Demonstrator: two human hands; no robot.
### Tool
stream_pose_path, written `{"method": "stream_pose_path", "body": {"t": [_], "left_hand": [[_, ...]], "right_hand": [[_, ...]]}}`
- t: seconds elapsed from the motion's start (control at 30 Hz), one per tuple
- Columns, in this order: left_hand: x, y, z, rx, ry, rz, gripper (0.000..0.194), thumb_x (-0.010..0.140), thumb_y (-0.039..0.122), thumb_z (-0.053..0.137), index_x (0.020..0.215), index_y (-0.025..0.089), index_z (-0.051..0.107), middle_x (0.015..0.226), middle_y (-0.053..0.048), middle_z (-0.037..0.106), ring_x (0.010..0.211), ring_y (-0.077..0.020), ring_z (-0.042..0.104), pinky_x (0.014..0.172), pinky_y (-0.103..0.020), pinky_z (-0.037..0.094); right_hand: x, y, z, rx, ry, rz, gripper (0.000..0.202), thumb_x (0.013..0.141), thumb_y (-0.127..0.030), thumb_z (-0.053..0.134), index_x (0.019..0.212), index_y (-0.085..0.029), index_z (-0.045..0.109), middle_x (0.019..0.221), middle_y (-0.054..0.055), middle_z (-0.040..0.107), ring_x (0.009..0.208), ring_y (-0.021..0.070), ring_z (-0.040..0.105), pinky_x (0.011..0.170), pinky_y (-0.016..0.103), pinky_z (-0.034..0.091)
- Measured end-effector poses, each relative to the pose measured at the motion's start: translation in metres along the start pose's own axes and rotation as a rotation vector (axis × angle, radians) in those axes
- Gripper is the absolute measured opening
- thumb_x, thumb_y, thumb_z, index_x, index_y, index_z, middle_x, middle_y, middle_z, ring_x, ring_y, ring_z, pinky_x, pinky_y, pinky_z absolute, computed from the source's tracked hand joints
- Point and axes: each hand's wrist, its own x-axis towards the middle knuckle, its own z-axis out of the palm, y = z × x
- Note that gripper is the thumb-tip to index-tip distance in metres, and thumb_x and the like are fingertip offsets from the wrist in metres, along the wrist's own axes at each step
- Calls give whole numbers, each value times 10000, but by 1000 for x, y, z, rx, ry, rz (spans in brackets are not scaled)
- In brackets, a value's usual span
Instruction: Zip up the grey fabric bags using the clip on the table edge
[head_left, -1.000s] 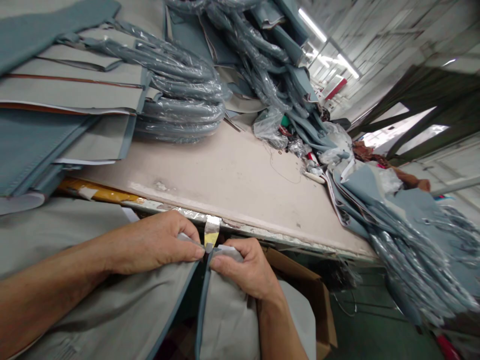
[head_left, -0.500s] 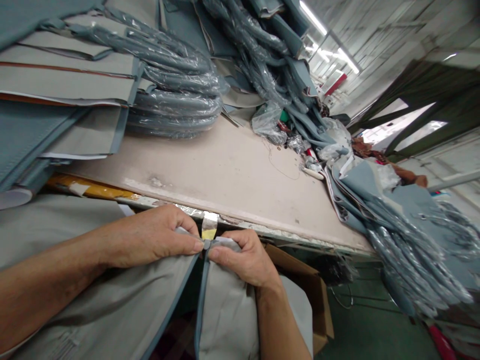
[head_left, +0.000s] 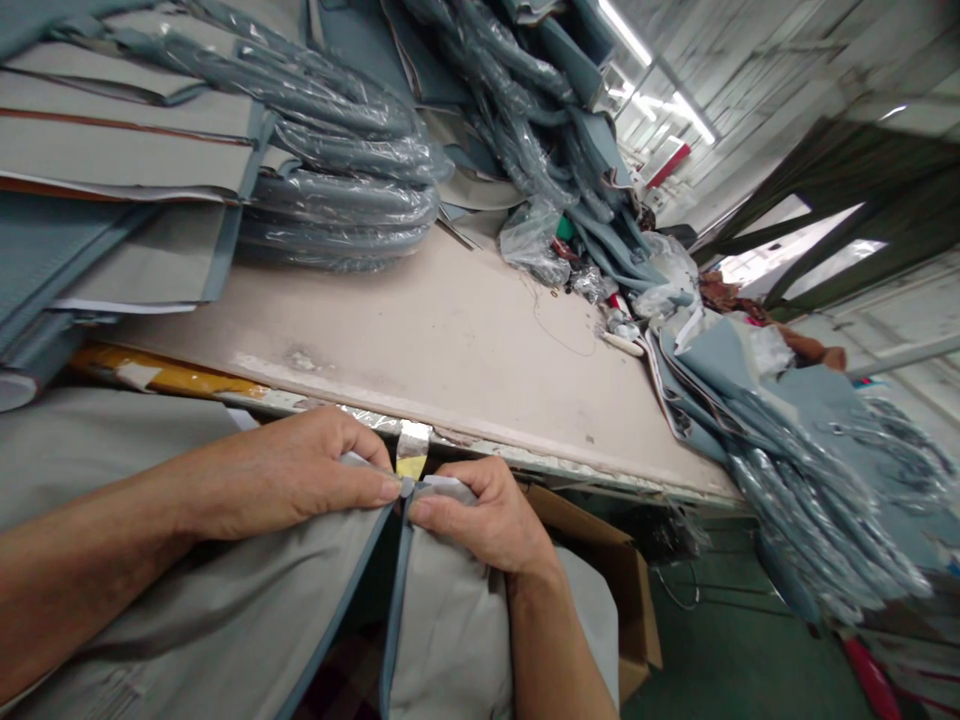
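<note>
A grey fabric bag piece [head_left: 247, 610] with blue-grey edging hangs in front of me below the table's front edge. My left hand [head_left: 300, 475] pinches its upper edge on the left of a narrow gap. On the gap's other side, my right hand [head_left: 480, 515] grips the edge between thumb and bent fingers. The two thumbs almost meet at the top, where the edging joins. Below them the edges spread apart into a dark opening. Whatever small part lies between the fingertips is mostly hidden.
Beyond my hands is a pale tabletop [head_left: 420, 340]. Stacked grey bag pieces [head_left: 127, 150] and plastic-wrapped blue-grey handles [head_left: 352, 190] lie at the left. More wrapped handles [head_left: 810, 510] hang over the right end. A cardboard box [head_left: 637, 600] stands below the table.
The view has shifted slightly, so the table and piles sit a little further left. Both hands keep the same grip on the fabric edges.
</note>
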Motion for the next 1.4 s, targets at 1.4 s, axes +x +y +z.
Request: {"method": "stream_pose_path", "body": {"t": [1.4], "left_hand": [[4,-5,2,51,68,12,460,730,657,679,694,201,718,631,7,486,632,-164,386,596,-281,257]], "right_hand": [[3,3,4,-112,135,-154,413,829,-477,750,628,-197,523,596,-58,393,569,88,314,512,242,249]]}}
